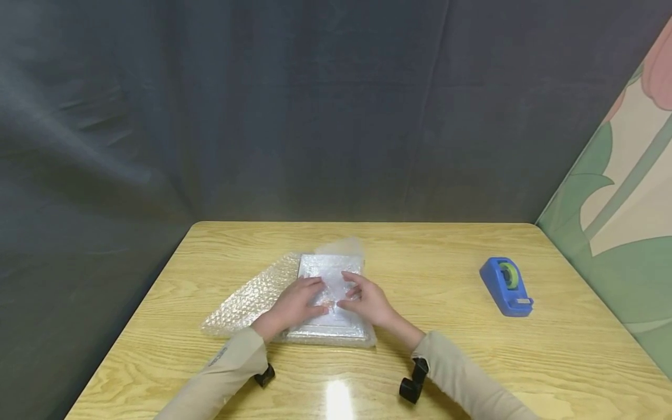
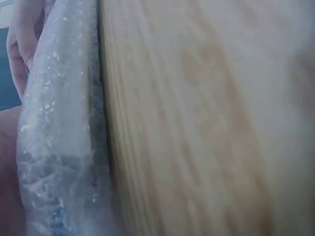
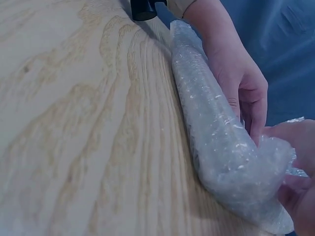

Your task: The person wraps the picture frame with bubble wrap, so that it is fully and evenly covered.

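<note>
A flat rectangular, silvery framed object (image 1: 326, 332) lies on the table inside clear bubble wrap (image 1: 254, 297), a loose flap of which spreads out to its left. My left hand (image 1: 294, 302) rests on the left half of the wrapped piece, its fingers reaching over the top. From the other side, my right hand (image 1: 370, 302) touches the wrap with spread, slightly bent fingers, thumb close to the left thumb. Side on, the right wrist view shows the wrapped edge (image 3: 216, 123), with the left hand (image 3: 236, 73) behind it and the right hand (image 3: 300, 152) by a bunched corner.
A blue tape dispenser (image 1: 506, 289) with a greenish-yellow roll stands at the right of the wooden table (image 1: 420, 256). A dark curtain (image 1: 336, 116) hangs behind the table, and a flower-patterned cloth (image 1: 630, 233) covers the right side.
</note>
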`<state>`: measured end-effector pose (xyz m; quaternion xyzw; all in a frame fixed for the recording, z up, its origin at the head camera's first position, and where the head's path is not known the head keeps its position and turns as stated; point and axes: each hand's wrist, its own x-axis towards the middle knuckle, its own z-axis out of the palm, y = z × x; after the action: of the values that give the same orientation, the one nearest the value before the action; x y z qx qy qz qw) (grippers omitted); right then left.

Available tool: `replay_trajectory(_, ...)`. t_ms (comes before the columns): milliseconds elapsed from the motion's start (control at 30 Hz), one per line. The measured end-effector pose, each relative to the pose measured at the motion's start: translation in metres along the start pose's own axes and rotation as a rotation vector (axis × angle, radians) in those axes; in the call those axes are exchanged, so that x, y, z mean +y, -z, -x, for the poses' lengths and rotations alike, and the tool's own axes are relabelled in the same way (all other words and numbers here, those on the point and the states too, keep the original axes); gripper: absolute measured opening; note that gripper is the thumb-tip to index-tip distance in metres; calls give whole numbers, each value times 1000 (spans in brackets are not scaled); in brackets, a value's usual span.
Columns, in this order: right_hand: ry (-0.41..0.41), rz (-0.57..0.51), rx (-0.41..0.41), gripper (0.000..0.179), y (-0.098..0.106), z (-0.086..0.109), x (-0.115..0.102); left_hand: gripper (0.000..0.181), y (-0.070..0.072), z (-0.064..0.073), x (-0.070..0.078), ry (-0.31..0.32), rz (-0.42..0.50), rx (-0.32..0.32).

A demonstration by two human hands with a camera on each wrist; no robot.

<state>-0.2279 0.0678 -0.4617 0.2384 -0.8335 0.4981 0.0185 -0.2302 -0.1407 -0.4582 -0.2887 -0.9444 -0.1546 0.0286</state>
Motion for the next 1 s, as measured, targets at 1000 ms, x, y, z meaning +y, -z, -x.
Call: replay_trajectory(1000,-16,348,-49,59,-7,-12,-12,92,18,-1,-2,-20,-31,-112)
